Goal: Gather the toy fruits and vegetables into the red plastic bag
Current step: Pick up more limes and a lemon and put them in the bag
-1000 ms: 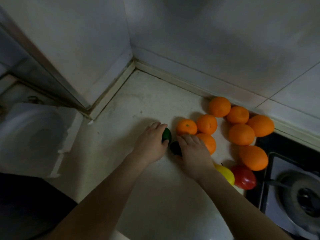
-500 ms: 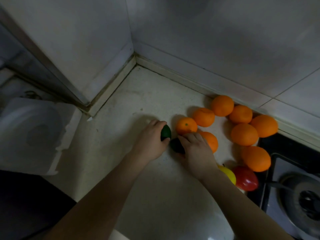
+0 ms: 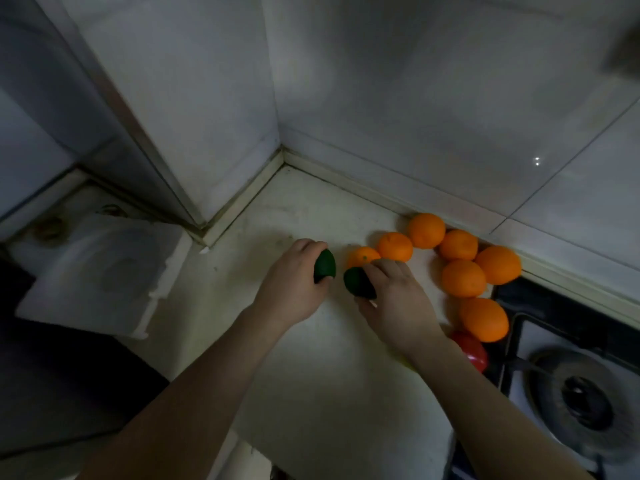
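The left hand [image 3: 291, 285] curls round a green toy [image 3: 325, 269], the right hand [image 3: 398, 301] round a darker green toy [image 3: 358, 283], and the two toys sit just apart between them. The oranges [image 3: 464, 277] lie to the right and far, nearest the right hand. No red bag shows.

Orange toy fruits [image 3: 463, 278]: on your pale stone counter [image 3: 311, 375], left of the black gas hob [image 3: 581, 400].
Red toy pepper [image 3: 471, 348]: beside the hob's left edge.
Dark green toy halves [image 3: 325, 270]: one each in your left hand [image 3: 294, 285] and right hand [image 3: 394, 299], farther left of the hob.
White foam block [image 3: 100, 271]: farthest left of the hob.
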Demonstrator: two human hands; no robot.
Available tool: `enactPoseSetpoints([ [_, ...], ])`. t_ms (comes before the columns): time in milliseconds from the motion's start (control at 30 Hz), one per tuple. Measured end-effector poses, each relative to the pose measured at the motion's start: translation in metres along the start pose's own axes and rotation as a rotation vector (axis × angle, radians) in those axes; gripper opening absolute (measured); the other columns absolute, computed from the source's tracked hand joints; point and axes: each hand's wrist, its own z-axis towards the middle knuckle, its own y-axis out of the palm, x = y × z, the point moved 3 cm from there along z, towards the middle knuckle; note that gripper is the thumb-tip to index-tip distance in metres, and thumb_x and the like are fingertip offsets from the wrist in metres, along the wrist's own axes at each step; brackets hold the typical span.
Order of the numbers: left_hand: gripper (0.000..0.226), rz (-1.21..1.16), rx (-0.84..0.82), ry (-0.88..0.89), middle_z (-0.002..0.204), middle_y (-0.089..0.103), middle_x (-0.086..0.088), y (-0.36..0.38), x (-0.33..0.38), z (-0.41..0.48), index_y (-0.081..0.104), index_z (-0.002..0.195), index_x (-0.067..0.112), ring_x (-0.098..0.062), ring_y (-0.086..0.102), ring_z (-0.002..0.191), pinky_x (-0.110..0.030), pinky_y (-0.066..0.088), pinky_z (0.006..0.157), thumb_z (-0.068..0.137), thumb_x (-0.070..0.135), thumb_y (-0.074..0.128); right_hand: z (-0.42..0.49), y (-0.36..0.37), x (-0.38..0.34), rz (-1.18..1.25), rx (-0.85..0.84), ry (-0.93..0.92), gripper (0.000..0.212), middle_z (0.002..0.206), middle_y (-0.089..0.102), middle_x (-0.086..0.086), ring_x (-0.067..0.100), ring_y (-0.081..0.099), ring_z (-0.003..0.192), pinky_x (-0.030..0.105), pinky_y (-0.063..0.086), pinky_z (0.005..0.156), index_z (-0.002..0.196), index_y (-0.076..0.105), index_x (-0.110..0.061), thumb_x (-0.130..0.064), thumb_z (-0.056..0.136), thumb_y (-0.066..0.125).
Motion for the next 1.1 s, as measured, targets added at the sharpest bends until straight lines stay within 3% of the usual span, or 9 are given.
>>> enactPoseSetpoints([
  [367,0.057,0.007,0.099,0.061,0.139,0.047,-0.001,-0.060,0.037,-0.053,0.047,0.139,0.018,-0.019,0.052,0.120,-0.032,0.045,0.101,0.087,0.029,0.067,-0.045,-0.075,-0.040,0.067,0.175,-0.025,0.052,0.118,0.057,0.006,0.026,0.053,0.104,0.036,0.047,0.084,0.127,0.056,-0.015,-0.027,0.079,0.073],
  [733,0.058,-0.030,0.120,0.122,0.144,0.040,0.001,-0.104,0.053,-0.131,0.045,0.141,0.020,-0.019,0.046,0.124,-0.030,0.039,0.104,0.088,0.027,0.065,-0.121,-0.102,-0.098,0.013,0.273,0.027,0.056,0.121,0.057,0.004,0.023,0.052,0.108,0.035,0.047,0.089,0.131,0.054,-0.014,-0.031,0.081,0.072],
  [833,0.057,-0.036,0.130,0.162,0.143,0.042,0.001,-0.115,0.060,-0.154,0.046,0.140,0.020,-0.019,0.047,0.123,-0.030,0.040,0.103,0.087,0.024,0.065,-0.145,-0.114,-0.114,0.017,0.325,0.036,0.054,0.118,0.058,0.005,0.026,0.055,0.104,0.035,0.049,0.084,0.126,0.057,-0.012,-0.028,0.078,0.075],
  [1100,0.056,-0.027,0.149,0.293,0.139,0.045,0.000,-0.128,0.104,-0.200,0.049,0.137,0.018,-0.021,0.048,0.120,-0.034,0.042,0.102,0.084,0.023,0.066,-0.221,-0.149,-0.129,-0.024,0.422,0.091,0.053,0.116,0.059,0.008,0.028,0.055,0.105,0.034,0.046,0.088,0.123,0.058,-0.011,-0.024,0.075,0.074],
])
